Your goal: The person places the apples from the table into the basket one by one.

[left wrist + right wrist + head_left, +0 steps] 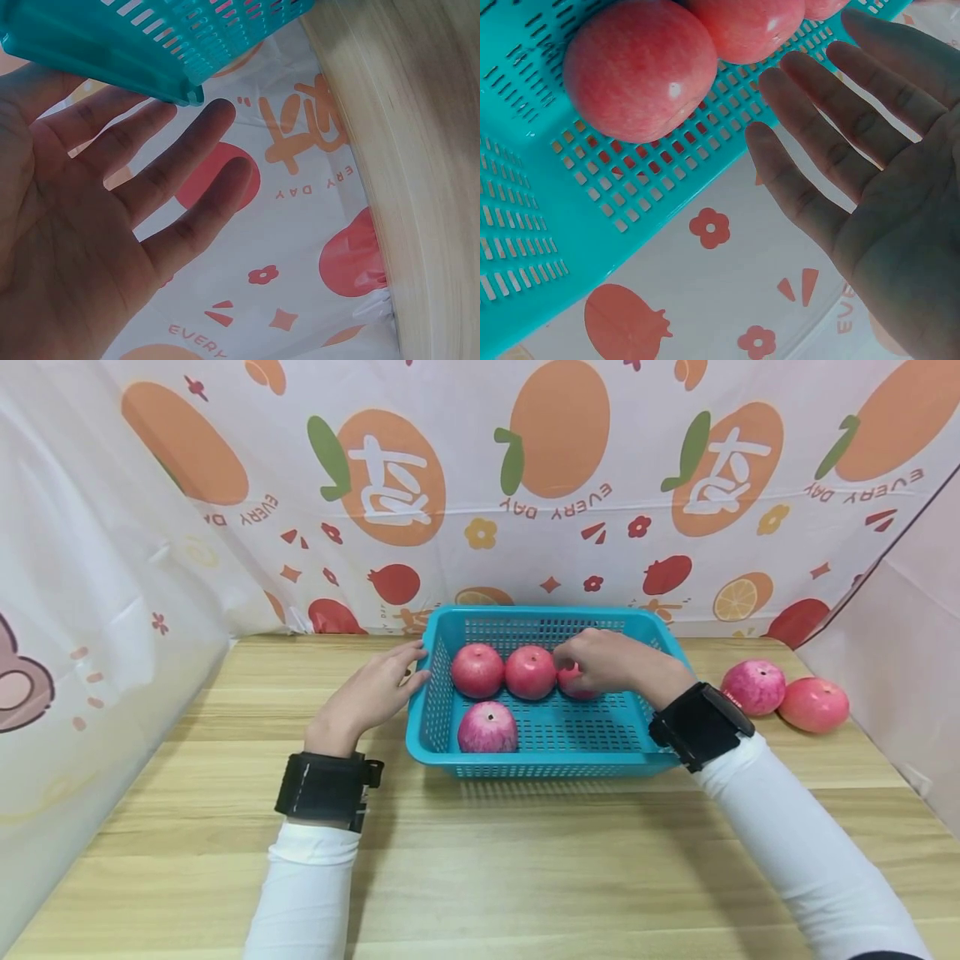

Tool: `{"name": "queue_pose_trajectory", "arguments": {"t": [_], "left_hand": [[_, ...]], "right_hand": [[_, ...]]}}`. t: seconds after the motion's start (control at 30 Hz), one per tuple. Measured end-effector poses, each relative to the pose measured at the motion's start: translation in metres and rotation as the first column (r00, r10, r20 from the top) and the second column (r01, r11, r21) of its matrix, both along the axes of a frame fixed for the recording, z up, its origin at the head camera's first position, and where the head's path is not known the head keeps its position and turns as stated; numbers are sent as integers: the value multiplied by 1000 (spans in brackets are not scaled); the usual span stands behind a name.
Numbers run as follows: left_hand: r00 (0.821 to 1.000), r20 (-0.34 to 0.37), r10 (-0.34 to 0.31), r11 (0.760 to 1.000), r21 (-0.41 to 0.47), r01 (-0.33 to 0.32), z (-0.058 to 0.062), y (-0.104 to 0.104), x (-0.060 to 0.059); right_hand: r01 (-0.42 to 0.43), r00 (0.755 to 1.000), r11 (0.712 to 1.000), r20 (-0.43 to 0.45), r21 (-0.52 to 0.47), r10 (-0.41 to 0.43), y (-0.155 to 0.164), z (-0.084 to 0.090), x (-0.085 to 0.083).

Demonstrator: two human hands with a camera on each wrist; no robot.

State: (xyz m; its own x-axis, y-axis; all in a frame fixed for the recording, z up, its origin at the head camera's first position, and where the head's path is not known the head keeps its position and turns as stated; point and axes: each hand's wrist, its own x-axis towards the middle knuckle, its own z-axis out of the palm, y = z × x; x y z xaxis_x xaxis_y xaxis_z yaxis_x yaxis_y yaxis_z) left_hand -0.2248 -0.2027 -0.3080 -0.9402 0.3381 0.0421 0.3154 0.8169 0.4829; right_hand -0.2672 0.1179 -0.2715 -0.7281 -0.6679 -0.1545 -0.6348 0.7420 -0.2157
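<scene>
While the left hand [375, 693] rests with straight, relaxed fingers [187, 150] against the rim of the teal slotted plastic basket [555, 739], the right hand [611, 662] sits inside it over a round red apple [576, 683], mostly hidden beneath it. The right wrist view shows those fingers [832, 120] spread and straight, gripping nothing. Three more smooth pink-red apples [489, 727] lie in the basket; two others [753, 687] sit together on the wood-grain counter [525, 860], right of the basket. Printed plastic sheeting [525, 485] hangs behind.
</scene>
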Motion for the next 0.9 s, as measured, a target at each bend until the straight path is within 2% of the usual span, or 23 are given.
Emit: {"name": "queue_pose_trajectory", "arguments": {"t": [0.37, 0.53, 0.77, 0.9], "left_hand": [[1000, -5, -2, 1000, -10, 1, 0, 1, -1], [1000, -21, -1, 999, -33, 0, 0, 1, -1], [1000, -25, -14, 1000, -10, 14, 1, 3, -3], [998, -52, -24, 1000, -16, 23, 1, 4, -3]], "right_hand": [[42, 999, 999, 5, 22, -42, 10, 3, 0], [38, 999, 999, -4, -11, -39, 18, 6, -1], [36, 999, 998, -14, -54, -37, 24, 4, -3], [41, 999, 997, -32, -65, -43, 27, 3, -2]]}}
